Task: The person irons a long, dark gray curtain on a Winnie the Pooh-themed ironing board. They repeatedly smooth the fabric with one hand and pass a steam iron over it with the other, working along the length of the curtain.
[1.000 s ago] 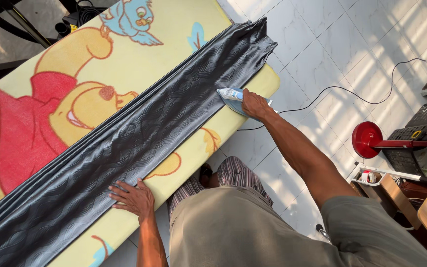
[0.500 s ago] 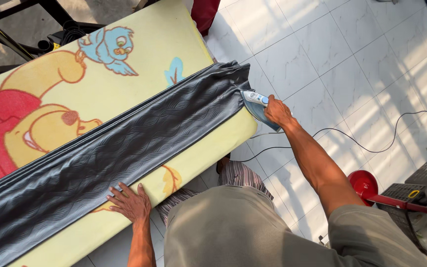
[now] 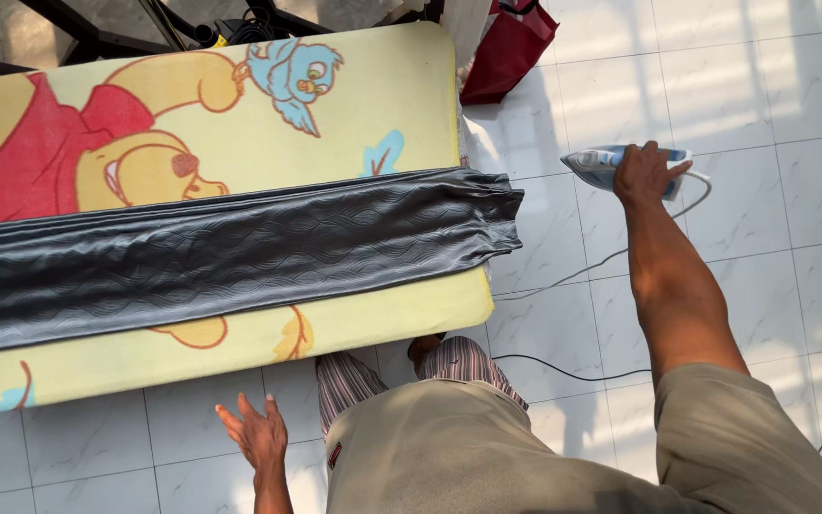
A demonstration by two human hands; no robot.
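Head view, looking down, largest to smallest:

1. White tiled floor [image 3: 763, 86], sunlit, crossed by a thin dark cord [image 3: 573, 369].
2. Yellow padded board [image 3: 401, 95] printed with cartoon animals, lying flat across upper left.
3. Grey pleated fabric [image 3: 240, 252], stretched lengthwise along the board; right end overhanging the board's edge.
4. Red bag [image 3: 506, 48] on the floor beyond the board's far corner.
5. Blue-and-white iron [image 3: 606, 164], lifted clear of the fabric, held above the floor to the right of the board.
6. Right hand [image 3: 647, 171], closed around the iron's handle.
7. Left hand [image 3: 257, 433], fingers spread, empty, below the board's near edge.
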